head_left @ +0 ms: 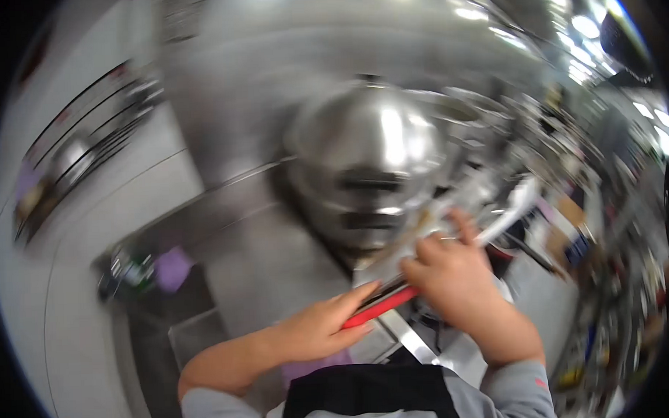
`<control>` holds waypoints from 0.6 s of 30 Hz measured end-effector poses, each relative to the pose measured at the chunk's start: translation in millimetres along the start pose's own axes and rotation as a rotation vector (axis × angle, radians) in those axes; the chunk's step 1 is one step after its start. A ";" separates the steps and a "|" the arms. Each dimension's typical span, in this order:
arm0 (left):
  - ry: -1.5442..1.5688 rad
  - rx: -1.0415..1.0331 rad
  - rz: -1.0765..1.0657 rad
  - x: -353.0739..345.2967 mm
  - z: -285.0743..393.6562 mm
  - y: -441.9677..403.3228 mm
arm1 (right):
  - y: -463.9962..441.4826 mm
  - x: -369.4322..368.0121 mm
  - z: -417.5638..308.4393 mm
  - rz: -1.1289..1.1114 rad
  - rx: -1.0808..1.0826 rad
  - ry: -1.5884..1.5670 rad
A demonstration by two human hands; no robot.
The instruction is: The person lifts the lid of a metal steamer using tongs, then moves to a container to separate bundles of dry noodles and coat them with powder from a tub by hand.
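1. Red-edged object [381,308]: one, slim, dark along the upper side; slanting up to the right, between the two hands, on the near side of the large pot [321,215]; kind too blurred to tell
2. Left hand [325,329]: closed on the object's left end, thumb above, fingers below
3. Right hand [452,275]: at the object's right end, fingers bent, a band on one; whether gripping, cannot tell
4. Large pot: metal, under a domed lid [346,127]
5. Further pots [460,109]: metal, right of the large one, blurred
6. Sink [151,337]: left of the metal counter [256,256]
7. Purple piece [173,268]: by the sink's far end
8. Rack [96,121]: on the left wall, loaded, contents blurred
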State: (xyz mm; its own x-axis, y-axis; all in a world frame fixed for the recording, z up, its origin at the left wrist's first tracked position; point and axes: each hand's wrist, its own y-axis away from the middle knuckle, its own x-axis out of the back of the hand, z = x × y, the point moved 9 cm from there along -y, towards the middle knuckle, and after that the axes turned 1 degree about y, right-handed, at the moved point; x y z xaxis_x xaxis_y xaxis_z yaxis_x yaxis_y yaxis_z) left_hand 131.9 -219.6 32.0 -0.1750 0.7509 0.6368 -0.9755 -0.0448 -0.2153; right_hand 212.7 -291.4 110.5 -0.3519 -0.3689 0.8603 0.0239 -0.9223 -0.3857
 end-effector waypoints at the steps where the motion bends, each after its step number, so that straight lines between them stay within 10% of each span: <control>1: -0.043 -0.006 0.083 17.0 4.3 9.5 | -11.1 31.0 -9.0 0.242 -0.011 0.055; 5: -0.041 -0.045 0.599 92.0 25.5 68.7 | 16.2 77.8 -33.3 0.900 0.113 -0.104; 10: 0.032 0.111 1.369 219.4 29.7 157.6 | 14.0 55.4 -57.4 0.748 0.269 -0.304; 15: -0.198 0.265 1.418 366.1 6.7 206.5 | 20.7 -18.0 -39.8 0.259 0.134 -0.396; 18: 0.237 0.240 1.253 481.7 -69.6 218.7 | 47.9 -42.1 -32.0 0.185 0.104 -0.456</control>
State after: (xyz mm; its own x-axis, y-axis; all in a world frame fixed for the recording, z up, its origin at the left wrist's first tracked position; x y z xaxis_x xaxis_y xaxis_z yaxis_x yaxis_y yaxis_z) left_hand -156.5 178.2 240.1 -0.9766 0.2086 -0.0516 -0.1694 -0.8950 -0.4127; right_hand 198.7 -316.4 45.1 0.1112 -0.5183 0.8479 0.1486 -0.8350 -0.5299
